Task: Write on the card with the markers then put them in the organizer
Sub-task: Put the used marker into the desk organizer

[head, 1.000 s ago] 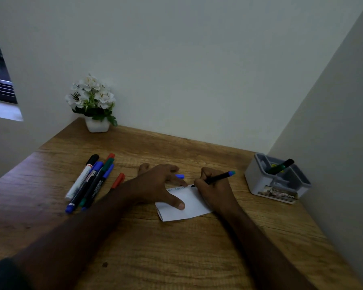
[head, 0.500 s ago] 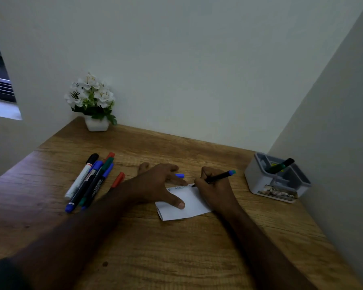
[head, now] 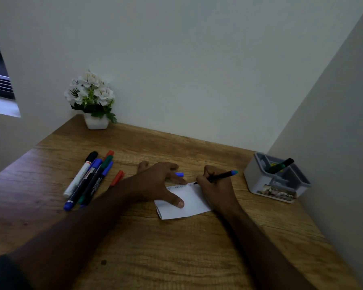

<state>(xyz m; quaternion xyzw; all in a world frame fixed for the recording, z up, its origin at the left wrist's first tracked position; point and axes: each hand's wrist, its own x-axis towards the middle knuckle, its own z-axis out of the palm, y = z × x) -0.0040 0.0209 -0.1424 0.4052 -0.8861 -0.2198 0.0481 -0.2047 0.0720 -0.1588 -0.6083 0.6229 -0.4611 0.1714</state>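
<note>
Card (head: 187, 203) lies on the worktop (head: 176, 258) under the flat left hand (head: 155, 183). Right hand (head: 216, 185) fingers grasp the marker (head: 220, 176), tip on the card's far edge, its long axis pointing right toward the organizer (head: 258, 181).

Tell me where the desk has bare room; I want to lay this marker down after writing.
Bare wood lies between the card and the organizer, also behind both hands up to the wall, right of the flower pot. The near desk between the forearms is free too. Crowded: the marker cluster left of the left hand.
</note>
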